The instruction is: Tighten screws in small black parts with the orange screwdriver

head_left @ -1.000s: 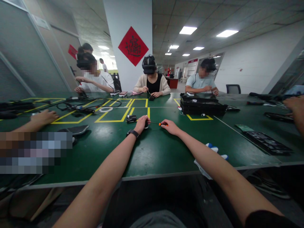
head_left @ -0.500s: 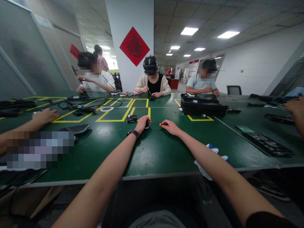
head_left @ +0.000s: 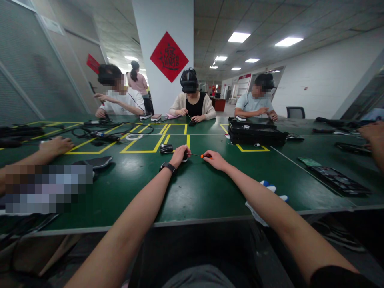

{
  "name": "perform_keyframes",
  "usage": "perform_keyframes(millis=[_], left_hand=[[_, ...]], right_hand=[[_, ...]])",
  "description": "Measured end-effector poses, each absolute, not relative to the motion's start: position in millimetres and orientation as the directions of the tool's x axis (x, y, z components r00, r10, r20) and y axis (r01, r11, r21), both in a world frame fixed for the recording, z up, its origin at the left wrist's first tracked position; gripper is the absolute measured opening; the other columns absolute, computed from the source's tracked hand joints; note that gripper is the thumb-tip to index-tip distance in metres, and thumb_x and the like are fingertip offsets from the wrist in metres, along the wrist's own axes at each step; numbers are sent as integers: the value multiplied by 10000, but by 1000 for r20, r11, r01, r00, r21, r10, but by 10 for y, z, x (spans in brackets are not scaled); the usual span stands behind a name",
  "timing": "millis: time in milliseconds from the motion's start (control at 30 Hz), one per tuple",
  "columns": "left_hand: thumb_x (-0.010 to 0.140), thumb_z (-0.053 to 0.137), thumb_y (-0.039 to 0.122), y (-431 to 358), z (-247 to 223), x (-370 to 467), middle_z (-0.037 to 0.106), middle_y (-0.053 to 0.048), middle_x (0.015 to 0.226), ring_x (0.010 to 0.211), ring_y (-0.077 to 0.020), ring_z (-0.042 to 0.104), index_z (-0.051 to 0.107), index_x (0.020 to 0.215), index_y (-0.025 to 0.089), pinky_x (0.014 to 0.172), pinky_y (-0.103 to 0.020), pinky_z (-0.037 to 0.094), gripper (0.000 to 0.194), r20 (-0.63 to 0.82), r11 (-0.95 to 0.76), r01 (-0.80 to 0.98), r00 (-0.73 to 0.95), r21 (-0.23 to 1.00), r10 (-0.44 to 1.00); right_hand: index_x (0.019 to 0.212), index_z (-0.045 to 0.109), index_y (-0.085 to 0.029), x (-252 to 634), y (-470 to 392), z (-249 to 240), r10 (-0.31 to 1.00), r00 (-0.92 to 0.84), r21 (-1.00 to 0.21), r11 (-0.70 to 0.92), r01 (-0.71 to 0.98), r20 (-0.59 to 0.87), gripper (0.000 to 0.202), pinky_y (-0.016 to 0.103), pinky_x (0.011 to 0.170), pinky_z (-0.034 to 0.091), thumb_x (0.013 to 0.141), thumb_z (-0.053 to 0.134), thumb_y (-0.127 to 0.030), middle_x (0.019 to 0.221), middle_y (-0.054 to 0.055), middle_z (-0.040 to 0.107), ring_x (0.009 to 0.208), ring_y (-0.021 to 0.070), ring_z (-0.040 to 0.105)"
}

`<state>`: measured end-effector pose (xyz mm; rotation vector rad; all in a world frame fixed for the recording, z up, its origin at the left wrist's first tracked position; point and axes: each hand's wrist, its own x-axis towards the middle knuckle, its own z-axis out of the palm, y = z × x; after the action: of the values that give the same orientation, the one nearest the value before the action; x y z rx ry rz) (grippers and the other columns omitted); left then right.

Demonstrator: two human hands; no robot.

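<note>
My right hand (head_left: 217, 161) is closed around the handle of a screwdriver (head_left: 202, 156) with an orange and black grip. Its thin shaft points left, and the tip reaches the fingers of my left hand (head_left: 179, 156). Those fingers are wrapped round a small dark piece with a whitish end (head_left: 185, 159), mostly hidden, just above the green table (head_left: 198, 192). Exactly where the tip meets the piece is too small to see. Just left of my left hand lies a small black cylindrical part (head_left: 166, 149).
Black equipment cases (head_left: 256, 134) stand ahead to the right. White and blue gloves (head_left: 268, 187) lie under my right forearm. A circuit-board assembly (head_left: 336, 176) rests farther right. Cables (head_left: 114, 130) spread at left, near a co-worker's hand (head_left: 57, 146). Several people sit opposite.
My hands, the screwdriver and the held piece look almost unmoved. The person walking in the background has shifted right, and the seated person at left has moved a raised hand slightly.
</note>
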<state>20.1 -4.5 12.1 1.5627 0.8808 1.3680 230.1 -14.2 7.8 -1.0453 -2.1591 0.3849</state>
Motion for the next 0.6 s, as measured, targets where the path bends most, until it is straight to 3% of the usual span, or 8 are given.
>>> perform_keyframes(millis=[333, 467, 600], left_hand=[[731, 416, 513, -65, 131, 205, 570, -39, 674, 595, -113, 522, 530, 706, 141, 615, -262, 419, 390, 345, -354, 35, 154, 935, 926], [585, 632, 402, -82, 138, 166, 584, -19, 719, 644, -115, 526, 542, 767, 157, 656, -263, 416, 318, 387, -417, 148, 194, 897, 901], [538, 672, 299, -70, 124, 129, 602, -24, 775, 723, -126, 543, 543, 803, 155, 726, -287, 412, 328, 414, -466, 162, 276, 870, 868]], right_hand=[[883, 564, -155, 2302, -172, 93, 773, -430, -528, 633, 567, 466, 177, 262, 718, 388, 747, 499, -247, 852, 35, 581, 759, 126, 510], [877, 564, -157, 2304, -171, 94, 782, -418, -532, 622, 574, 463, 174, 263, 723, 388, 740, 503, -245, 848, 31, 580, 762, 127, 510], [875, 563, -161, 2307, -179, 100, 782, -415, -533, 622, 574, 465, 172, 263, 727, 386, 738, 500, -244, 849, 26, 577, 765, 126, 510]])
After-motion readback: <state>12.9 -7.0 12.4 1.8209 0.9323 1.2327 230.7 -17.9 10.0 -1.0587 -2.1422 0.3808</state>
